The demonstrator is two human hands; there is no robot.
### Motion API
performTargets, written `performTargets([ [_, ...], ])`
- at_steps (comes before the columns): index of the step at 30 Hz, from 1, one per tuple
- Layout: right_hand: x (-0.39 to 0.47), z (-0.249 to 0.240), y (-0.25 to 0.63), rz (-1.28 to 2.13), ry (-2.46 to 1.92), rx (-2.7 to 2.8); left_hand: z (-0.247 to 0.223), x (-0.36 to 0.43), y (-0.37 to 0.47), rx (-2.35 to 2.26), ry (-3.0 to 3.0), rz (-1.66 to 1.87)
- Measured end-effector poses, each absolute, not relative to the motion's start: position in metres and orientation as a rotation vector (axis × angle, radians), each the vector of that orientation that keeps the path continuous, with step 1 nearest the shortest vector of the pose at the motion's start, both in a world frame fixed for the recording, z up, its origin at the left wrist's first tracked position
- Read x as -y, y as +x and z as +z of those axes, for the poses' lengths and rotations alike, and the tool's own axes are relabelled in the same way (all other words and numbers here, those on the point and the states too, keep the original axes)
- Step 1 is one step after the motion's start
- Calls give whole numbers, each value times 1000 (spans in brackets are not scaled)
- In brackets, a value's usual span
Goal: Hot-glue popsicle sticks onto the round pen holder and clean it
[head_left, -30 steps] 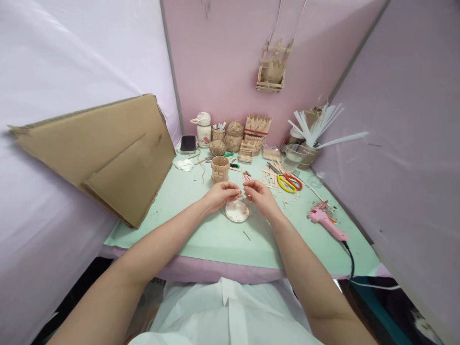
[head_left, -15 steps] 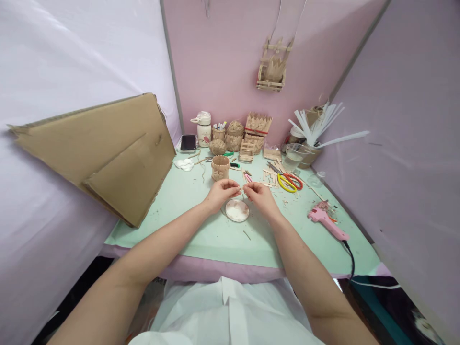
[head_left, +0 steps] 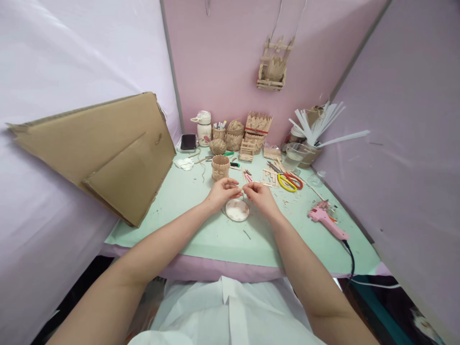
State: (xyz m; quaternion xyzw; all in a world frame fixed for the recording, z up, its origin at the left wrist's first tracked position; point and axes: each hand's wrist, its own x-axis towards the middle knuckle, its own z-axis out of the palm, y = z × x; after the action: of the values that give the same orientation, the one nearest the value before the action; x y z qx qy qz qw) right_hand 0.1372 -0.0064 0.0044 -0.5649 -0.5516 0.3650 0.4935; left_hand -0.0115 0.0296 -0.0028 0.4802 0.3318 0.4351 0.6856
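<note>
My left hand [head_left: 224, 193] and my right hand [head_left: 257, 194] meet above the middle of the table, fingertips pinched close together. Whatever lies between the fingers is too small to make out; a thin strand seems to hang below the right fingertips. Just beneath them is a small round white dish [head_left: 237, 211] with brownish marks. Behind my left hand stands a round holder made of wooden pieces [head_left: 220, 167]. A short dark twig-like bit [head_left: 247, 235] lies in front of the dish.
Yellow- and red-handled scissors [head_left: 289, 182] lie right, by wooden sticks [head_left: 270, 178]. A pink glue gun [head_left: 327, 221] with a black cord rests at the right edge. A cardboard sheet [head_left: 125, 153] leans at left. Twine balls [head_left: 217, 146], a bottle [head_left: 204, 130] and glue sticks [head_left: 323, 122] line the back.
The fingers of my left hand have shifted slightly, the thumb and fingertips nearer my right fingertips and the upper fingers more apart. My right hand stays almost in place.
</note>
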Motion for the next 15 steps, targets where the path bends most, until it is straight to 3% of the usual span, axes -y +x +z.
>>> performTargets([
  [15, 5, 1, 136, 1045, -1239, 1282, 1, -28, -12, -750, 1007, 927],
])
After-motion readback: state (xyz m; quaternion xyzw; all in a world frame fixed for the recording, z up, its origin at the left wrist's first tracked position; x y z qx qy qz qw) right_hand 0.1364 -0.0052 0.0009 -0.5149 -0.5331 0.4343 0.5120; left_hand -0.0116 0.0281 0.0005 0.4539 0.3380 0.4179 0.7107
